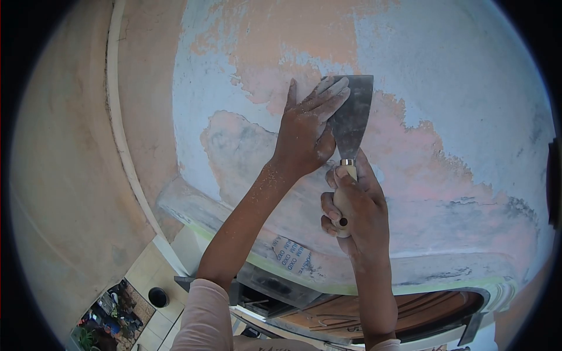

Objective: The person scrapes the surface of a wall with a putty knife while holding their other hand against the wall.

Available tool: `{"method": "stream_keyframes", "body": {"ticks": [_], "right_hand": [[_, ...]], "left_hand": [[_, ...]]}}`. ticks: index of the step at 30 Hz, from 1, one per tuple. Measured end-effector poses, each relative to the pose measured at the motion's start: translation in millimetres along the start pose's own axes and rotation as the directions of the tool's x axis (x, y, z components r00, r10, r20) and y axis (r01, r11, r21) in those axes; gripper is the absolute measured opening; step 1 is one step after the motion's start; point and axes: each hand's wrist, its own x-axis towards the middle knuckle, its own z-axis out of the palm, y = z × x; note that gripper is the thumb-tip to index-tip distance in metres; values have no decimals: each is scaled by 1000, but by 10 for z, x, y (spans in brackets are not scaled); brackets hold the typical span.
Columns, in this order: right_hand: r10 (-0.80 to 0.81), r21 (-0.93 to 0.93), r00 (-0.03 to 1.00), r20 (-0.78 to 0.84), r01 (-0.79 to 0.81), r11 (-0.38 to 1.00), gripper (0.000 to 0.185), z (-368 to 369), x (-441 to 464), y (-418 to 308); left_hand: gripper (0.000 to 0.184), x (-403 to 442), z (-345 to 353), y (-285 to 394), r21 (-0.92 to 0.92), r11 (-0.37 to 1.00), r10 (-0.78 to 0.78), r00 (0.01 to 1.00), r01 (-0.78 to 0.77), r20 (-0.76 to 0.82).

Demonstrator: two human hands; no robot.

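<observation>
A wide putty knife (356, 120) with a grey metal blade and a pale handle points up against the wall. My right hand (363, 216) is wrapped round its handle, thumb along the front. My left hand (307, 128) has its fingers stretched out, the tips resting at the blade's left edge; they look dusted with white powder. Whether those fingertips press on the blade or on the wall behind it, I cannot tell. The wall (246, 152) around both hands has peeling light-blue paint, with bare orange and pinkish patches.
A piece of printed sandpaper (291, 254) lies on the ledge below my hands. Under the ledge is a brown panelled door (374, 316) with a dark curved frame. At lower left, a black bucket (158, 297) stands on pale floor tiles near a pile of mixed items (114, 316).
</observation>
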Motion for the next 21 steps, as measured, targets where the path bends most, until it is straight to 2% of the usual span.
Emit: {"method": "stream_keyframes", "body": {"ticks": [7,10,14,17,21], "right_hand": [[44,10,998,47,-45,999,46,77,100,-76],[38,-25,999,39,-37,999,45,2,35,38],[29,-19,999,18,-28,999,45,148,113,-59],[37,-31,999,-6,-37,999,44,100,34,-6],[34,-28,999,-2,-34,999,44,201,41,-22]], "left_hand": [[65,95,-85,-106,16,1000,-3,999,4,-36],[67,-36,-64,-59,2,1000,-10,1000,10,-9],[66,107,-69,-211,-44,999,2,998,-5,-64],[64,-37,-31,-44,-66,997,-45,998,41,-49],[62,4,-34,-136,-89,996,-26,998,21,-59]]}}
